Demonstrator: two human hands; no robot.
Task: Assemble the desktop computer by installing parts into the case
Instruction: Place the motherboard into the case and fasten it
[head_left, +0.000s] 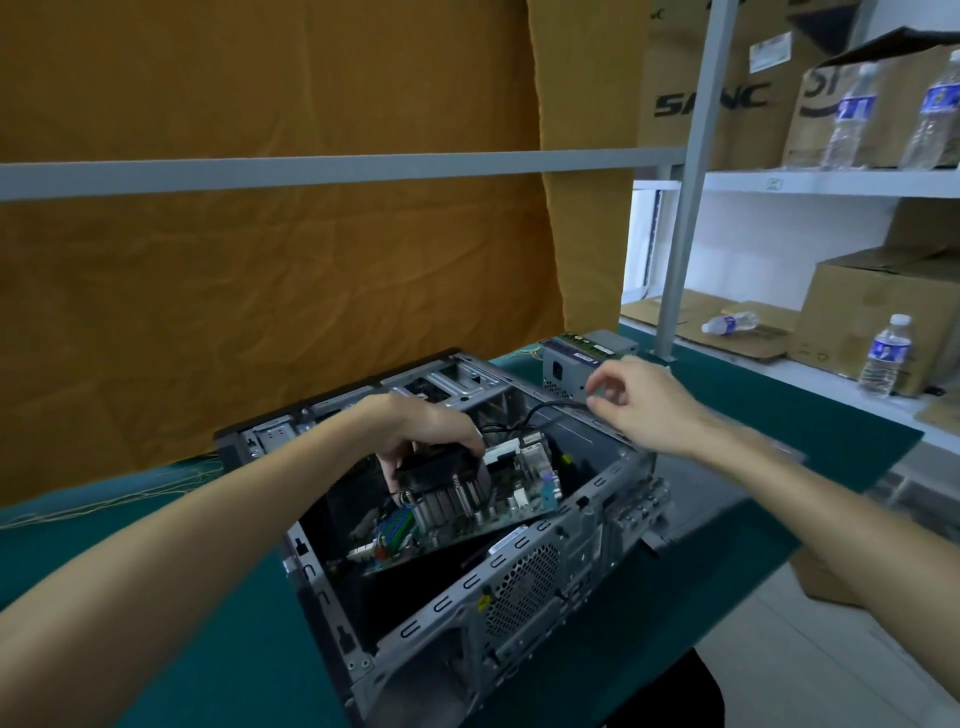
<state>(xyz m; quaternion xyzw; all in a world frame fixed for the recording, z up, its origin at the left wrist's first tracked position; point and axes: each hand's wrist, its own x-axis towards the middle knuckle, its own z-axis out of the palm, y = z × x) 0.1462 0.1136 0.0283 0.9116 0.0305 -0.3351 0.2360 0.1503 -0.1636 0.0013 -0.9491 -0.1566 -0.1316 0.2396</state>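
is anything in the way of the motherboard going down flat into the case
Possibly. The left hand holds the motherboard by its cooler, tilted inside the case. A black cable crosses the case's far edge near the right hand. The floor under the board is dark, so I cannot tell if it is free.

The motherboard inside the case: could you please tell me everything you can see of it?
The motherboard is a green circuit board carrying a finned metal heatsink with a black fan on top, blue and green slots near its lower left end, and white connectors towards its far side. It sits tilted inside the open grey case, not yet flat. The left hand has its grip on the cooler from above.
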